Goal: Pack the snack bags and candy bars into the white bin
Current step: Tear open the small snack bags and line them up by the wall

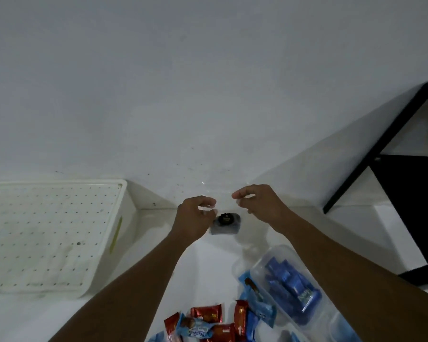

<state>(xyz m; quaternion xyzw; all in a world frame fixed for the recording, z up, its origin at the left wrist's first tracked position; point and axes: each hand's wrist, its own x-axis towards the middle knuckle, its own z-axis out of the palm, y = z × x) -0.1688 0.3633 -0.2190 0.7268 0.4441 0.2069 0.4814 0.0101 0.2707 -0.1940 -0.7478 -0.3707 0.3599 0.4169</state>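
White bin [47, 233] at 9 o'clock on tabletop [208, 262], perforated floor bare. Clear plastic container [304, 292] at 5 o'clock, blue candy bars [290, 283] inside. Red snack bags [206, 314] and blue packets [195, 329] loose at 6 o'clock. Left hand [195, 218] and right hand [260, 201] raised at centre, fingers curled, seemingly pinching clear film; unclear.
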